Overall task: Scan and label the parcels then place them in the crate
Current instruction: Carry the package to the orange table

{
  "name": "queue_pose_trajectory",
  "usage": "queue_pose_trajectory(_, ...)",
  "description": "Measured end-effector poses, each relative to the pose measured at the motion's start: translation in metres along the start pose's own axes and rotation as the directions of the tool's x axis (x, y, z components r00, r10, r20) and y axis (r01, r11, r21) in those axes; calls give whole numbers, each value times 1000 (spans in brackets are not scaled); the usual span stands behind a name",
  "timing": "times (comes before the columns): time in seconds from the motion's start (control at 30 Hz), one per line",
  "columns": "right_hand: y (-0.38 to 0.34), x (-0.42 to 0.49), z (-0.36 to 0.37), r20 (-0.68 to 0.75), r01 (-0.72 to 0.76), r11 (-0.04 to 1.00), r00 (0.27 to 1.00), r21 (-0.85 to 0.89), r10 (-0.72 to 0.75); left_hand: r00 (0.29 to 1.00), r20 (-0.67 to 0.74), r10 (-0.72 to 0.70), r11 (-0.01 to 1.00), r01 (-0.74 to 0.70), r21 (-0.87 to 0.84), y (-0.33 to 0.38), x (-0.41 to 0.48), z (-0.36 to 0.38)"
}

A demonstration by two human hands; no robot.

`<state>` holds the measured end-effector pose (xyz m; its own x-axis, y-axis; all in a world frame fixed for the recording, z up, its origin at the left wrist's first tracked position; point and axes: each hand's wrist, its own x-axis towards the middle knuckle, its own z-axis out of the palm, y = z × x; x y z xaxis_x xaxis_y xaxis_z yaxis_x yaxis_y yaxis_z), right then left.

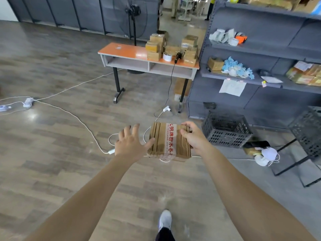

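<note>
Cardboard parcel [166, 142] above open floor [66, 164], right hand [194, 139] gripping its right edge, left hand [130, 145] splayed alongside

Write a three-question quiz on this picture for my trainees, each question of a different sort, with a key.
1. True or false: the right hand grips the parcel.
2. Fill in (spread or curled): the left hand has its fingers ___.
3. Where does the scanner lie? A) on the table B) in the left hand C) on the parcel

Key: 1 true; 2 spread; 3 A.
</note>
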<state>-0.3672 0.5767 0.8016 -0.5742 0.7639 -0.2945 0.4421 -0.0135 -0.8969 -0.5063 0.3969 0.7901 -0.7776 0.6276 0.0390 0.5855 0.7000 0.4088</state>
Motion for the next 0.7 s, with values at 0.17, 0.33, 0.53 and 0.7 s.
queue_pose_trajectory(0.17, -30, 105, -13, 27, 7, 1000, 1000, -6, -7, 1000, -20, -9, 999, 10, 39, 20, 109, 6)
queue_pose_trajectory(0.33, -72, 199, -21, 40, 30, 999, 999, -24, -29, 999, -12, -35, 997, 36, 67, 43, 202, 2)
queue_pose_trajectory(0.53, -108, 296, -14, 38, 53, 997, 998, -51, -52, 998, 13, -54, 995, 53, 86, 51, 300, 5)
queue_pose_trajectory(0.7, -140, 381, 0, -7, 92, 991, 996, -99, -94, 999, 19, -31, 998, 29, 61, 49, 396, 15)
